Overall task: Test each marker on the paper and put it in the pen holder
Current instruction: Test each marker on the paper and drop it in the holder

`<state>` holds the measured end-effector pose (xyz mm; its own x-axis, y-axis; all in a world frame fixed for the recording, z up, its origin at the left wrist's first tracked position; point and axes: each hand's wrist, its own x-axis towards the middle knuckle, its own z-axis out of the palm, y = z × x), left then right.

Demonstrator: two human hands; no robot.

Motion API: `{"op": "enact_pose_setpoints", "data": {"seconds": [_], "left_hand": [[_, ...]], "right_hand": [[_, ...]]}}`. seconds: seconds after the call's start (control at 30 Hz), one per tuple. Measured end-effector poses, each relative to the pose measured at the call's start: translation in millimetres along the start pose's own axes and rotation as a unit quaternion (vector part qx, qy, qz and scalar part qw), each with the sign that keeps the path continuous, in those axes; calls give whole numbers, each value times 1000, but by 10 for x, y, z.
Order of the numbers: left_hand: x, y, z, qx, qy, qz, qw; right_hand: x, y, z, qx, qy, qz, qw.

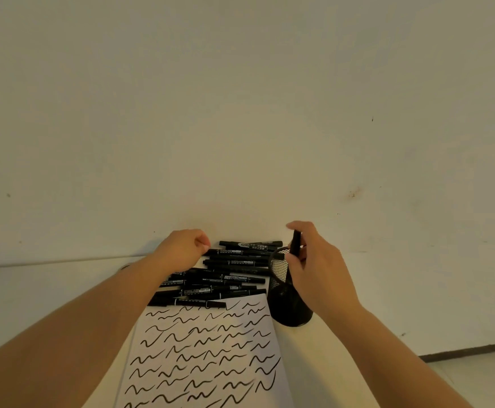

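Note:
A white sheet of paper [208, 351] covered in several black wavy strokes lies at the table's middle. Beyond it is a pile of black markers [228, 275] against the wall. A black mesh pen holder [289, 293] stands right of the paper. My right hand [317, 269] grips a black marker [295, 243] upright, its lower end at the holder's rim. My left hand [184, 245] hovers with curled fingers at the pile's left end, fingertips touching a marker's tip; whether it holds one is hidden.
The white table [358, 304] meets a plain wall [240, 113] just behind the marker pile. The table's right edge [470, 350] runs diagonally at the lower right, with pale floor beyond it.

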<state>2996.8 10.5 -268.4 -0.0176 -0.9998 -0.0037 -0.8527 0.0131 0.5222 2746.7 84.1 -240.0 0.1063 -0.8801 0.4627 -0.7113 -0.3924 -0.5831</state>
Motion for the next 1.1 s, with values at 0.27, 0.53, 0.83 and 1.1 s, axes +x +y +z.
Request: {"op": "enact_pose_setpoints", "data": {"seconds": [0.27, 0.53, 0.83, 1.1], "left_hand": [[125, -25, 229, 81, -58, 39, 994], [142, 52, 317, 151, -75, 79, 982], [55, 90, 312, 180, 5, 75, 981], [-519, 66, 11, 108, 85, 55, 989]], "right_hand": [[-35, 69, 134, -47, -27, 3, 999], [-49, 30, 124, -59, -25, 12, 998], [-112, -78, 8, -114, 10, -26, 993], [-359, -335, -33, -118, 103, -170, 973]]}}
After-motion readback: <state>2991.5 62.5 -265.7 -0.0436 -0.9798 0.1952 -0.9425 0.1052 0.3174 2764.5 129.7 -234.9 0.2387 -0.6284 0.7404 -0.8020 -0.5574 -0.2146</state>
